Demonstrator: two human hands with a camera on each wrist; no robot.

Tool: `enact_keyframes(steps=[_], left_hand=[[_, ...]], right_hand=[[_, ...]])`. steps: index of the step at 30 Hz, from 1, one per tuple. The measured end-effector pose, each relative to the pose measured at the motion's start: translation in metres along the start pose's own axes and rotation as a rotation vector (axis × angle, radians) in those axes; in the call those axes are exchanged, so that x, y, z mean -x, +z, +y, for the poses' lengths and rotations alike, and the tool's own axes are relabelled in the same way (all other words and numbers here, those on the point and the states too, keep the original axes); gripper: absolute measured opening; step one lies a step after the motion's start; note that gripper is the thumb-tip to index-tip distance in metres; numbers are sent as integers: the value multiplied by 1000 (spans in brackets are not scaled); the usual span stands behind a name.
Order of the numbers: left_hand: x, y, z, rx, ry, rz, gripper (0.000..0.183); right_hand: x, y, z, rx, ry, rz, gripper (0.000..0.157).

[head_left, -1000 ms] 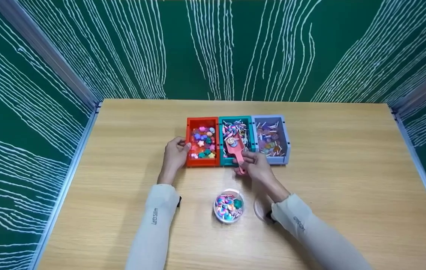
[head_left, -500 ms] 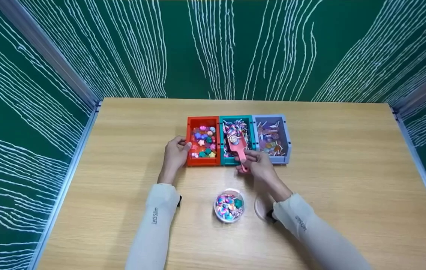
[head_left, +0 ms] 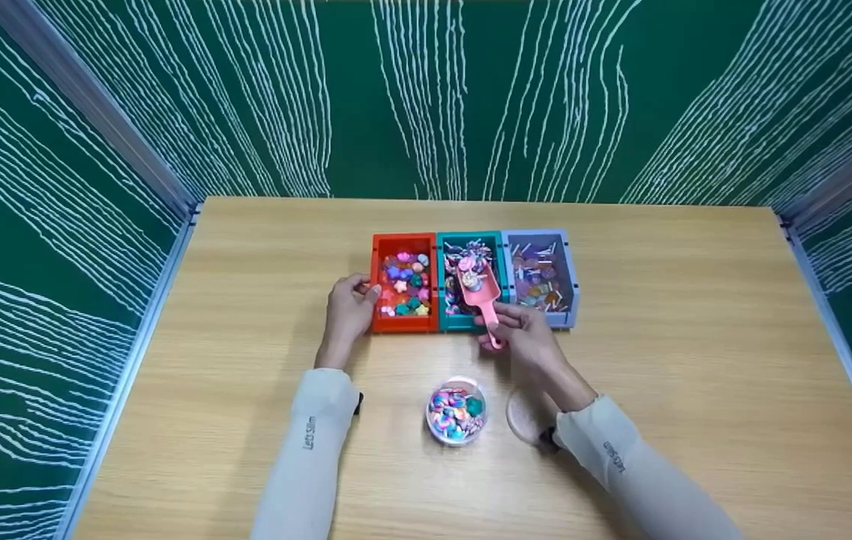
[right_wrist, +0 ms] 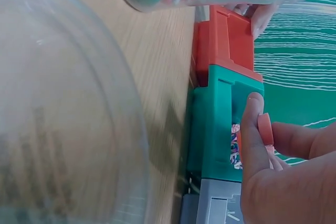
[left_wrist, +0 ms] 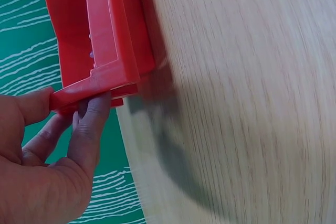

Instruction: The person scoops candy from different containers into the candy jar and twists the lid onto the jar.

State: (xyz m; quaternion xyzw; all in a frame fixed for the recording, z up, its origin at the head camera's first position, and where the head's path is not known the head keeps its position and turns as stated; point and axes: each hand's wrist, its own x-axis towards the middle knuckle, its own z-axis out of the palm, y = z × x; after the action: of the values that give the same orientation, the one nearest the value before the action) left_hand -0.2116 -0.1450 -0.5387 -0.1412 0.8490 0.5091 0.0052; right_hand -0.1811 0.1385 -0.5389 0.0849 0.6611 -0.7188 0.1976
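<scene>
My left hand [head_left: 349, 309] grips the left wall of the red bin [head_left: 405, 324]; in the left wrist view the thumb lies on one side of the rim [left_wrist: 79, 92] and fingers on the other. With my right hand [head_left: 531, 336] I pinch the handle of a small pink scoop [head_left: 481, 294]. The scoop sits over the teal bin [head_left: 471, 322] and carries a few candy-like pieces [head_left: 471, 279], one a pale swirl and one pink. Striped pieces fill the teal bin. Colourful beads and stars lie in the red one. Most of the scoop is hidden in the right wrist view.
A lavender bin [head_left: 565, 319] with stick-like pieces adjoins the teal one. Nearer me stands a clear round jar [head_left: 435, 431] holding colourful pieces. Its right-hand neighbour, a clear round lid [head_left: 522, 420], lies partly under my right wrist. Green walls surround the wooden table [head_left: 658, 337].
The scoop has shifted slightly right and looks lifted from the pieces, with a pink piece now showing beside the swirl. My right hand moved with it. My left hand has stayed on the red bin.
</scene>
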Motion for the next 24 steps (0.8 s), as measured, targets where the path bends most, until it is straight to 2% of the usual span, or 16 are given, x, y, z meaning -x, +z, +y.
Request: enact_keyframes(steps=[11,15,18,24], left_hand=[[1,-1,2,-43,4,-2,29],[2,-1,4,-55,-40,-42,38],[3,-2,6,-56,-45,-74,39],[2,-5,6,-98,50,-62,31]], right_hand=[[15,-7,-3,40,14,-16,49],[19,-10,-4,61,28,-12,49],[21,-12,-4,61,32,-13,48],[24,-15,-6,37,9,-29,49]])
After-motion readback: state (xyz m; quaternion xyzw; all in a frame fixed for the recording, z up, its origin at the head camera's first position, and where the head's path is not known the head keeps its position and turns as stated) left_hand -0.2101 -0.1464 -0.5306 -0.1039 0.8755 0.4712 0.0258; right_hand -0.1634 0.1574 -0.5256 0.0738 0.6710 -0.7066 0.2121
